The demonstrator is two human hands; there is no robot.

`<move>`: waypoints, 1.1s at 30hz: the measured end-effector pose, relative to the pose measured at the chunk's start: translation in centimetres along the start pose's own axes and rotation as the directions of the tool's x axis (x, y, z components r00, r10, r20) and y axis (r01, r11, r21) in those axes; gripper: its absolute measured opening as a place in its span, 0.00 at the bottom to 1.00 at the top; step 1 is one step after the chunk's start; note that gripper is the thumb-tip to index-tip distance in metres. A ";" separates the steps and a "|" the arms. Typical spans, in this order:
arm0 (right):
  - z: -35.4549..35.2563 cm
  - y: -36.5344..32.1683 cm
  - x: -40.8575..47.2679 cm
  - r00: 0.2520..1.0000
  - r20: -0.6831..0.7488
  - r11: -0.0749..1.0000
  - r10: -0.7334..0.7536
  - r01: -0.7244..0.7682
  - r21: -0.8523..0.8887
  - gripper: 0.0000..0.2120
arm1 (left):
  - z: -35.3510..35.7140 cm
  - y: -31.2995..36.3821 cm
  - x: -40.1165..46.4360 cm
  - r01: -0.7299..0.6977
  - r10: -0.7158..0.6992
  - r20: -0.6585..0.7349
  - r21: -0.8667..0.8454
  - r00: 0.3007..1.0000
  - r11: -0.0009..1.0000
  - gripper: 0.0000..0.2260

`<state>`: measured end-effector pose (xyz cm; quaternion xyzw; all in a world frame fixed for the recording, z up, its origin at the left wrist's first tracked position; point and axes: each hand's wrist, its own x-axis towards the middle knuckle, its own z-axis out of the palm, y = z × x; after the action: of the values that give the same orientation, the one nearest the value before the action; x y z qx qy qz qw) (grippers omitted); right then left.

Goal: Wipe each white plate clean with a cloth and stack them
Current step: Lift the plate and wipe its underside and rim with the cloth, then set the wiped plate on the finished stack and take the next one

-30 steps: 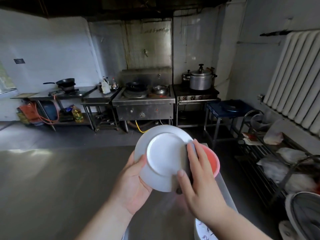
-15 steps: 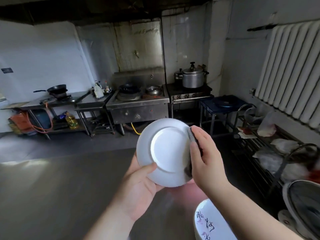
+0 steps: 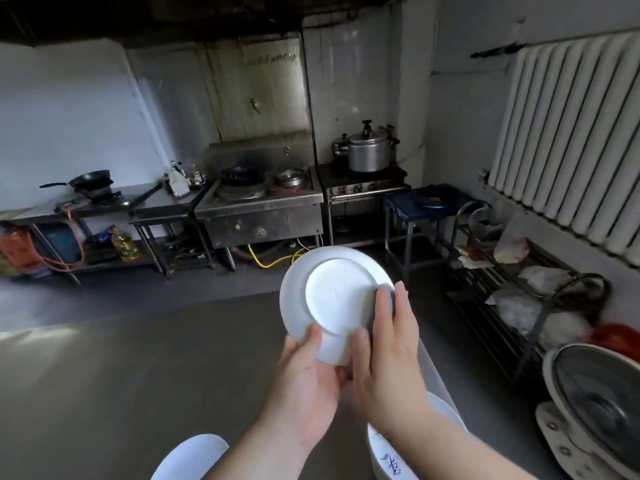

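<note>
Holding a white plate [image 3: 334, 299] up above the grey tabletop [image 3: 104, 368], the left hand [image 3: 304, 379] is gripping its lower rim, thumb curled over the near face and the other fingers hidden behind it. The plate is standing tilted, its underside with the raised foot ring facing the camera. The right hand [image 3: 388, 355] is pressing a dark cloth [image 3: 389, 296] against the right edge of the plate, its fingers [image 3: 381, 306] lying over the cloth on the near side and the thumb touching the plate lower down; only a small strip of the cloth is showing past the fingertips.

Two more white dishes are sitting at the bottom edge: one plain plate [image 3: 188, 459] left of the left forearm, and one dish with dark brush-style characters [image 3: 391, 462] painted inside, partly hidden under the right forearm. The characters are too cut off to be read. No brand or label is readable anywhere else.

Across the room, one steel stove [image 3: 263, 216] is carrying two burners, and one pressure cooker [image 3: 369, 152] is standing on the range beside it. One black pan [image 3: 88, 178] is resting on a burner at the left, with one yellow oil bottle [image 3: 124, 249] on the shelf below. One white radiator [image 3: 571, 140] is hanging on the right wall, above a wire rack [image 3: 512, 299] holding several bags, and one fan [image 3: 599, 410] is lying at the lower right
</note>
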<state>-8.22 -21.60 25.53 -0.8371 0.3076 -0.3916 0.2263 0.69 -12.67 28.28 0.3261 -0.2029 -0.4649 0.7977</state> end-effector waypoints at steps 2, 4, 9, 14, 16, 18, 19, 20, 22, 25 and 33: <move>-1.6 1.6 2.1 0.996 -0.010 0.995 0.088 -0.087 0.051 0.27 | 0.9 -1.1 0.1 0.006 -0.005 0.038 -0.017 0.999 1.000 0.19; -2.5 2.6 2.7 0.985 -0.046 0.980 0.167 -0.160 0.115 0.28 | 1.8 -2.2 0.2 0.005 -0.003 0.057 -0.037 0.998 0.999 0.17; -2.2 3.5 -2.8 0.992 0.002 0.986 0.127 -0.127 0.106 0.35 | 2.0 -4.8 0.5 0.101 -0.101 0.027 -0.035 0.995 0.994 0.15; -5.5 8.8 -1.2 0.958 0.037 0.949 0.284 -0.286 0.136 0.29 | 0.5 -7.5 -0.4 0.203 -0.203 0.028 -0.019 0.979 0.979 0.18; -7.6 11.1 0.4 0.920 0.132 0.919 0.369 -0.382 0.094 0.20 | -0.3 -8.4 -0.8 0.270 -0.270 0.003 0.038 0.963 0.962 0.18; -9.2 13.4 0.8 0.903 0.219 0.928 0.370 -0.372 -0.034 0.13 | -1.2 -9.3 -1.0 0.329 -0.324 -0.058 0.097 0.944 0.939 0.19; -9.9 14.6 0.7 0.894 0.268 0.933 0.359 -0.350 -0.084 0.15 | -1.6 -9.6 -1.1 0.356 -0.348 -0.085 0.105 0.933 0.928 0.20; -10.6 15.7 0.5 0.873 0.335 0.935 0.354 -0.335 -0.113 0.17 | -1.9 -10.0 -1.1 0.383 -0.372 -0.110 0.110 0.922 0.917 0.21; -11.6 17.6 -0.1 0.773 0.521 0.926 0.363 -0.359 -0.112 0.21 | -2.7 -10.7 -1.2 0.442 -0.425 -0.138 0.125 0.894 0.888 0.21; -12.2 19.8 -1.3 0.545 0.753 0.877 0.369 -0.473 -0.087 0.24 | -3.8 -12.0 -1.4 0.524 -0.499 -0.175 0.163 0.849 0.836 0.16; -10.5 22.3 -3.3 0.362 0.828 0.686 0.428 -0.727 -0.037 0.41 | -3.2 -14.5 -1.1 0.516 -0.400 -0.339 0.415 0.852 0.749 0.27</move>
<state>-25.81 -36.56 16.18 -0.6984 0.3820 0.0782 0.6002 -6.69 -15.83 15.74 0.6088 -0.1343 -0.5393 0.5661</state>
